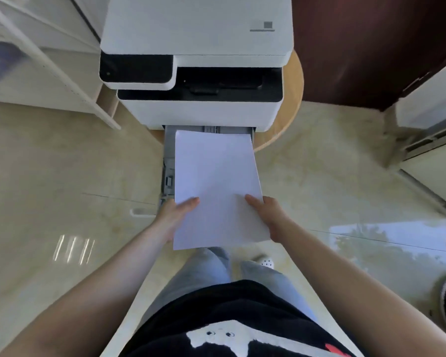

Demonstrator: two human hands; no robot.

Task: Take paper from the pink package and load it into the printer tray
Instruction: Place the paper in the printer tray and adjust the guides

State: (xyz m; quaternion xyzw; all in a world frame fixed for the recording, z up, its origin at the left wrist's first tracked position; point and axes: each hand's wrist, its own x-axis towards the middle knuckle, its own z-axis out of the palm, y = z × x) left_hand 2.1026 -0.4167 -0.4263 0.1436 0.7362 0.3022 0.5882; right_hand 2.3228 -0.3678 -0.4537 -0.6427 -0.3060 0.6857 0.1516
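White paper [216, 186], a sheaf whose thickness cannot be judged from above, is held over the pulled-out grey printer tray [168, 161], which juts from the base of the printer [196, 60] toward six o'clock. Both hands are closed on the sheaf's near end: the left hand [177, 215] pinches the edge at about eight o'clock with its thumb on top, and the right hand [268, 215] does the same at about four o'clock (the fingers beneath are hidden). The sheaf's long axis runs roughly twelve to six, in line with the tray, but it is skewed slightly, its far edge slanting across the tray mouth and its right side lying over the tray's right wall, while a strip of the tray's left side shows bare. Whether the far edge already touches the tray floor cannot be told. The coming move likely turns on that skew: squaring the sheaf a little counter-clockwise and toward nine o'clock, then lowering it flat. Both hands sit equally near, so neither leads. No pink package is in view.
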